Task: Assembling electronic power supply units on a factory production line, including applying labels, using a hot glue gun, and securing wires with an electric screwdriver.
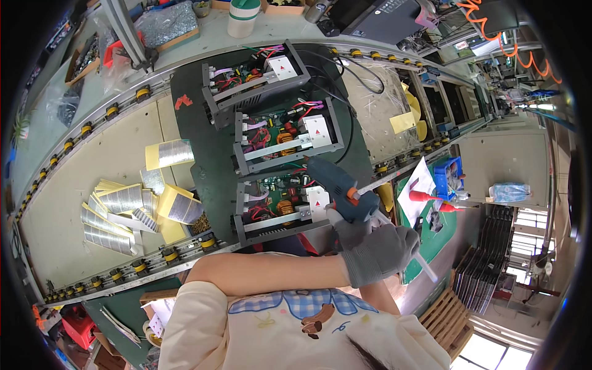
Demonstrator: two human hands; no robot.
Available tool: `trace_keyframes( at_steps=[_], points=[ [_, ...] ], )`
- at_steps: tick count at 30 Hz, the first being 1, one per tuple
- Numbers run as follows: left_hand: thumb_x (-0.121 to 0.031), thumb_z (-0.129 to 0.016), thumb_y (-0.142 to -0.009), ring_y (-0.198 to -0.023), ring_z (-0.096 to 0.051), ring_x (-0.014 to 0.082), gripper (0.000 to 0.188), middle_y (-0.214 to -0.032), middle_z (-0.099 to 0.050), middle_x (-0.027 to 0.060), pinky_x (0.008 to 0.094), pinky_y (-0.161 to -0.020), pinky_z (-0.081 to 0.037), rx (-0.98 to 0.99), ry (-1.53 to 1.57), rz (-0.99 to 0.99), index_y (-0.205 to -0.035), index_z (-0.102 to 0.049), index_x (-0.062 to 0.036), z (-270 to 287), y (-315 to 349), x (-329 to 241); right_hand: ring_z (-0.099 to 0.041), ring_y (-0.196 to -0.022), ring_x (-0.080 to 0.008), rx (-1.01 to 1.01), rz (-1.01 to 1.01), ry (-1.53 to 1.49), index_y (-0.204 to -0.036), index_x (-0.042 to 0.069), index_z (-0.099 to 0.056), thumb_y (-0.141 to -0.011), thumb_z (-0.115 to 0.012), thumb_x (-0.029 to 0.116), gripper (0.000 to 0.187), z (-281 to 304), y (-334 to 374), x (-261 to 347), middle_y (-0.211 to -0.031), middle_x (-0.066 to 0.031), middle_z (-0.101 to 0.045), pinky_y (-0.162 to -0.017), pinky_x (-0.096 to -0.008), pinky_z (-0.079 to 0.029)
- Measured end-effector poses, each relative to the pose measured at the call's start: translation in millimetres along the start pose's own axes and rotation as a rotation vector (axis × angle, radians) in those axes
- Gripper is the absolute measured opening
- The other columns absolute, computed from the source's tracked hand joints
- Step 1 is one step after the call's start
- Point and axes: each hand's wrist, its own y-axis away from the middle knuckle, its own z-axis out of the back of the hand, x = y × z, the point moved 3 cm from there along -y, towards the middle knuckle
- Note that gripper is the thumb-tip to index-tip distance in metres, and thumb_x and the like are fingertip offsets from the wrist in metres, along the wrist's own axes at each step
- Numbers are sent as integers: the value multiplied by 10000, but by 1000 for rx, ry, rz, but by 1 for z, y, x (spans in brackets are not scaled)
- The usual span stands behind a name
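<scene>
Roller tracks (112, 111) with black-and-yellow wheels run along both edges of a pale desk (61, 209), in a workshop whose right side shows a wooden pallet (445, 320) and a coiled orange hose (473, 21). On the desk lies a dark green board (213, 163) bearing three open-topped metal units, each with circuitry and a white plate: a far unit (256, 83), a middle unit (287, 139) and a near unit (280, 213).

Both hands wear grey gloves and meet just right of the near unit. The right hand (348, 232) is curled around the grip of a dark blue glue gun (333, 182), its fingers closed there though partly hidden. Most of the gun's body lies beyond those fingers, with the nozzle slanting up and left to the gap between the middle and near units. The left forearm crosses in front of the body, and the left hand (383, 253) is closed on a whitish glue stick (427, 269) behind the gun; one end sticks out below the fingers, the other runs toward the gun's rear.

Yellow-backed silver labels (120, 200) lie in a loose pile left of the board. To the right, a blue bin (449, 179) stands near a white sheet (412, 200).
</scene>
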Motion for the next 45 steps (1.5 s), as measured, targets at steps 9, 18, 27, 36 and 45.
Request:
trace_keyframes(
  at_steps=[9, 18, 27, 36, 45],
  points=[
    [-149, -650, -734, -622, -531, 108, 446, -959, -622, -26, 307, -575, -435, -450, -23, 72, -1179, -626, -152, 24, 30, 19, -536, -628, -155, -542, 785, 819, -1101, 94, -643, -799, -709, 528, 533, -6, 14, -5, -743, -12, -588, -708, -327, -498],
    [-117, -667, -703, -691, -608, 122, 425, -994, -654, -20, 258, -581, -468, -375, 119, 187, -1126, -646, -150, 41, 47, 30, -619, -802, -267, -322, 520, 428, -1215, 92, -588, -778, -720, 350, 524, 6, 5, -22, -901, -93, -645, -713, -386, -521],
    [-34, -640, -879, -964, -662, 228, 160, -1155, -628, 159, 312, -796, -569, -561, 1120, 633, -1037, -637, -10, 34, 95, 48, -605, -934, -337, -636, 425, 447, -1218, 83, -560, -764, -714, 247, 507, 42, -8, 24, -985, -121, -634, -720, -438, -508],
    [-185, -660, -899, -852, -695, 198, 165, -1029, -675, 128, 291, -698, -568, -572, 767, 655, -996, -634, -54, 19, 109, 52, -544, -1020, -397, -343, 322, 224, -1175, 21, -505, -727, -700, 128, 500, 33, -32, 20, -1125, -179, -580, -806, -460, -476],
    [-161, -707, -832, -857, -689, 235, 284, -1068, -682, 91, 325, -727, -560, -484, 192, 460, -1098, -622, -109, 36, 41, 60, -612, -1008, -342, -174, 225, 159, -1207, 32, -504, -753, -689, 111, 497, 5, -73, -25, -1107, -155, -603, -824, -426, -512]
  ],
)
